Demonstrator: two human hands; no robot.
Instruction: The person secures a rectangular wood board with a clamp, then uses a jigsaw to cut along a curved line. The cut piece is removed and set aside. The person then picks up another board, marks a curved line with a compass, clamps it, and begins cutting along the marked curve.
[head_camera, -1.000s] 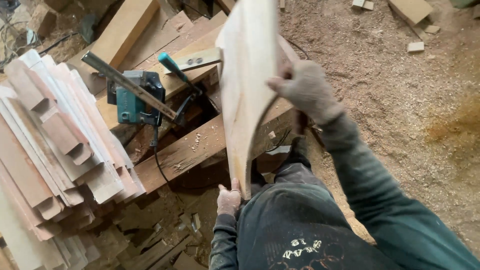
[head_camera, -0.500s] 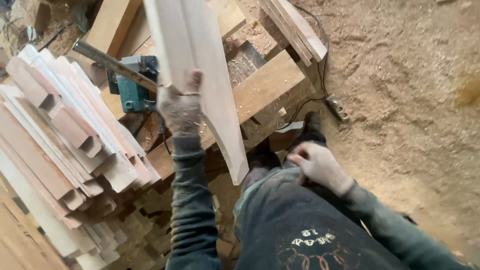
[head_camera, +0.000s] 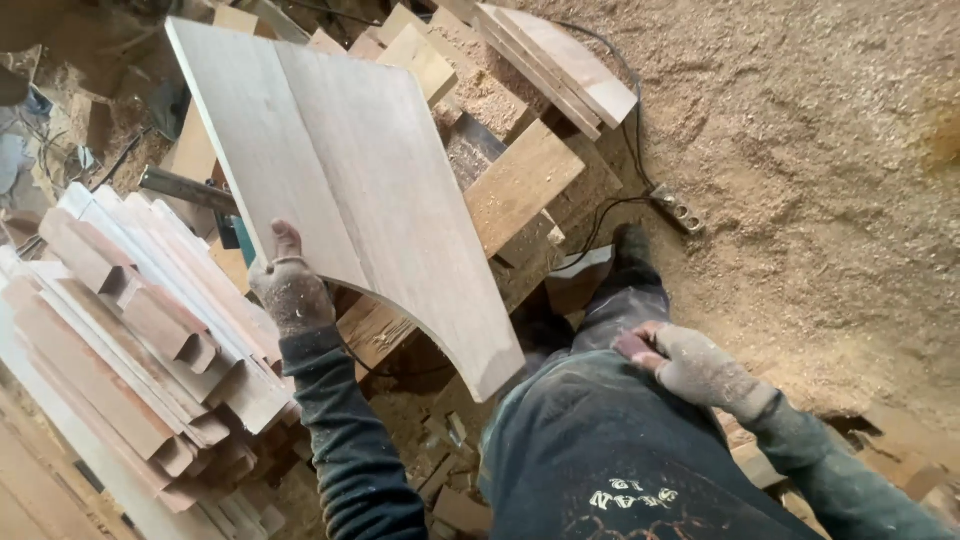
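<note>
One curved board (head_camera: 370, 190), left-hand (head_camera: 290, 290) fingers.

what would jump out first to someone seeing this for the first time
The big pale wooden panel with one curved edge, held up in the middle by the gloved left hand. Left of it lies a stack of long shaped wooden mouldings; the gloved right hand rests on the person's thigh, above the sawdust-covered floor.

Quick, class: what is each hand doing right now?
Left hand: closed on the edge of the curved wooden board.
Right hand: holding nothing, resting on the person's thigh.
</note>
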